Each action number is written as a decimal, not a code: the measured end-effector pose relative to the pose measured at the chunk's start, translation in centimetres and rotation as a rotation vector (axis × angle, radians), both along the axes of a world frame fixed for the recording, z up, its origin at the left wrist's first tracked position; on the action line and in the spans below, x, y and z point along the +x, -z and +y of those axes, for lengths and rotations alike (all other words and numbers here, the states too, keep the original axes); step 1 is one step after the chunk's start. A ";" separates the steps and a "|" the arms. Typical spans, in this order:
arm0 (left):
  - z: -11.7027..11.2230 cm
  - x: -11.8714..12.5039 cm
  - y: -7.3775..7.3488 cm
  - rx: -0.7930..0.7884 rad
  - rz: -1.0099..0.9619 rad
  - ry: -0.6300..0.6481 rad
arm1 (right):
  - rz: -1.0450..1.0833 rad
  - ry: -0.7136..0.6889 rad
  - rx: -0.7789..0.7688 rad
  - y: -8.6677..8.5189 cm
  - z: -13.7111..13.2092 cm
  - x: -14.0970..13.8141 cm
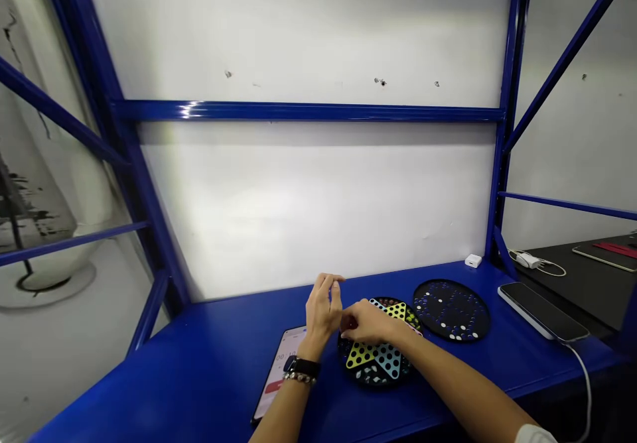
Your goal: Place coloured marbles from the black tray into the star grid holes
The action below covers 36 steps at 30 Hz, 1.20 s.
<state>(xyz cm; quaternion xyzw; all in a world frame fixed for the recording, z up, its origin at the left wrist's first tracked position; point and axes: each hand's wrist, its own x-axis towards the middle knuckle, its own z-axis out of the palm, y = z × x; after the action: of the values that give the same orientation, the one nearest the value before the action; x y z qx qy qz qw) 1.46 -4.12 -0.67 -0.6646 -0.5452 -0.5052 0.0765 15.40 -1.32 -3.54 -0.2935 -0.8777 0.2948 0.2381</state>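
Observation:
A round Chinese-checkers board [379, 358] with yellow, blue and pink star points lies on the blue shelf [209, 363]. My right hand [367, 323] rests over its upper left part, fingers curled down as if pinching something too small to make out. My left hand [323, 310] hovers just left of the board, raised, with fingertips pinched together near the top. A watch and a bead bracelet sit on that wrist. A second round black board [452, 309] with small white pegs lies to the right.
A phone [279, 370] with a lit screen lies under my left wrist. Another phone [542, 310] on a white cable lies at the right edge, near a white charger [472, 260]. Blue rack posts and a white wall stand behind.

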 end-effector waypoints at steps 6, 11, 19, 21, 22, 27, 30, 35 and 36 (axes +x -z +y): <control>0.0 0.4 0.1 0.003 0.017 0.042 | 0.067 0.037 -0.010 0.2 1.2 0.2; -0.1 0.5 0.0 -0.014 0.032 0.037 | 0.149 0.188 -0.009 0.0 3.4 6.7; -0.2 0.8 0.0 -0.046 0.055 0.057 | 0.135 0.245 -0.308 1.6 4.6 15.1; -0.2 0.8 0.0 -0.051 0.053 0.061 | 0.155 0.245 -0.317 1.6 4.3 14.8; -0.1 0.8 0.0 -0.054 0.052 0.064 | 0.166 0.240 -0.316 1.6 4.2 14.5; -0.1 0.8 0.0 -0.054 0.060 0.068 | 0.234 0.240 -0.242 1.2 4.3 12.6; -0.1 0.8 0.0 -0.062 0.060 0.069 | 0.221 0.275 -0.137 1.2 4.9 10.4; -0.2 0.8 0.0 -0.058 0.063 0.067 | 0.164 0.219 -0.030 0.8 5.7 4.5; -0.2 0.9 0.0 -0.057 0.064 0.065 | 0.153 0.206 -0.021 0.8 5.7 3.5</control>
<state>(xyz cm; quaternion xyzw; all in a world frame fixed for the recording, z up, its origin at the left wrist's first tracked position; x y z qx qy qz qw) 2.31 -4.33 -0.67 -0.6997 -0.5349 -0.4700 0.0584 18.87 4.40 -4.31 -0.3613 -0.8188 0.2996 0.3305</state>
